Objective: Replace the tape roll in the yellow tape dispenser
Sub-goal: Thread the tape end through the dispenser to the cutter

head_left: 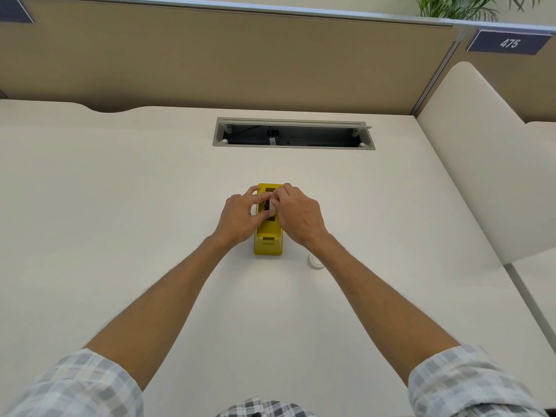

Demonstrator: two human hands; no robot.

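— What's around you on the desk?

— Not much. The yellow tape dispenser [268,239] stands near the middle of the pale desk [120,191], its cutter end toward me. Just beside its near right corner lies one small white roll [315,261], half hidden under my right forearm. Farther back there's a long cable slot [293,133] cut into the desk, open, with a dark cable and plug inside. Behind that runs a tan partition [225,55], with a blue plate reading 475 [509,42] off to the right and some green plant leaves [457,6] over the top edge.

— And your hands?

— Both are together over the dispenser's open well. My left hand [239,216] comes in from the left, my right hand [296,215] from the right, fingertips meeting over the dark opening. There's something small and whitish [272,206] between them, but I can't tell how firmly either hand has it, or whether it's seated in the well.

— Anything blocking your view?

— My own fingers cover most of the well, and my right wrist covers part of the white roll.

— Count it up?

— One dispenser, one loose roll, one slot, two hands, two checked sleeves [81,386].
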